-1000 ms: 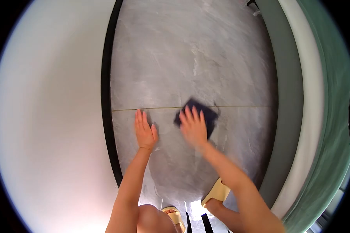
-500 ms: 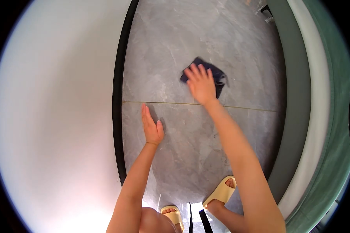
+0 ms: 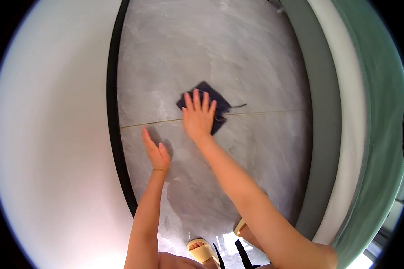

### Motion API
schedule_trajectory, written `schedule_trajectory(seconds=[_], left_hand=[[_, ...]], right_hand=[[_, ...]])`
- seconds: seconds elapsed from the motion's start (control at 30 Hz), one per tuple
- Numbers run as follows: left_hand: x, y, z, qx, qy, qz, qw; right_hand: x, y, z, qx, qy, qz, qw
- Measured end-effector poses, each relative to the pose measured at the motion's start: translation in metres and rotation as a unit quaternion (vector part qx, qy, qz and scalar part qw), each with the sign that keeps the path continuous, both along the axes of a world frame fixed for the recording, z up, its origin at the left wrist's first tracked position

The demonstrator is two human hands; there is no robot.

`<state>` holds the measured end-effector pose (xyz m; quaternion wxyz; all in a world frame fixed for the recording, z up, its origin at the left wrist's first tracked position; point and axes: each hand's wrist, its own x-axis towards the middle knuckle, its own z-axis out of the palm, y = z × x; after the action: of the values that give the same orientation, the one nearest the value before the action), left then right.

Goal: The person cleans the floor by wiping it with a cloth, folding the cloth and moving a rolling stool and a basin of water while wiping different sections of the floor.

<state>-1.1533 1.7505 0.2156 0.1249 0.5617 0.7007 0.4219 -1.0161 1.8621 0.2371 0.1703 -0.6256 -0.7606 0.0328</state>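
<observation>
A dark navy cloth (image 3: 217,97) lies on the grey marbled floor tiles, across a thin seam. My right hand (image 3: 199,117) presses flat on its left part, fingers spread and thumb side to the left. A short strap or loose strip sticks out at the cloth's right. To the left, just below the seam, my left hand (image 3: 157,151) is held edge-on near the floor, with the thumb apart from the straight fingers. Nothing is in it; whether it touches the tile I cannot tell.
A white wall (image 3: 54,125) with a black skirting board (image 3: 112,89) runs along the left. On the right stand a grey bed base (image 3: 324,112), a white layer and green fabric (image 3: 368,148). Yellow slippers (image 3: 202,251) on feet and black straps show at the bottom.
My right hand and the cloth have moved left and toward me relative to the floor seam. The view has turned and shifted; my left hand stays open near the seam.
</observation>
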Motion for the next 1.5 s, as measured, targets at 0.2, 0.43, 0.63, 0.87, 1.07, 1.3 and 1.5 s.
schedule_trajectory(seconds=[0.2,0.43,0.63,0.87,1.07,1.3,1.5], left_hand=[[0.003,0.005,0.001,0.012,0.03,-0.011,0.999],[0.002,0.004,-0.003,0.002,0.063,-0.019,0.998],[0.003,0.006,0.001,0.011,0.052,-0.03,0.998],[0.008,0.004,0.014,0.008,0.069,-0.054,0.996],[0.007,0.007,0.01,0.004,0.076,-0.045,0.996],[0.001,0.003,0.002,0.01,0.064,-0.047,0.997],[0.009,0.004,0.009,-0.001,0.085,-0.055,0.995]], right_hand=[[0.118,-0.1,-0.016,-0.048,-0.066,-0.027,0.996],[0.172,-0.022,-0.014,0.096,0.04,-0.124,0.987],[0.13,-0.181,0.006,-0.008,0.066,-0.019,0.998],[0.184,-0.17,0.005,-0.053,-0.056,0.096,0.992],[0.266,0.011,0.015,0.011,0.007,0.057,0.998],[0.331,-0.192,-0.01,-0.224,0.066,0.312,0.921],[0.345,-0.187,0.021,-0.197,-0.135,0.292,0.926]])
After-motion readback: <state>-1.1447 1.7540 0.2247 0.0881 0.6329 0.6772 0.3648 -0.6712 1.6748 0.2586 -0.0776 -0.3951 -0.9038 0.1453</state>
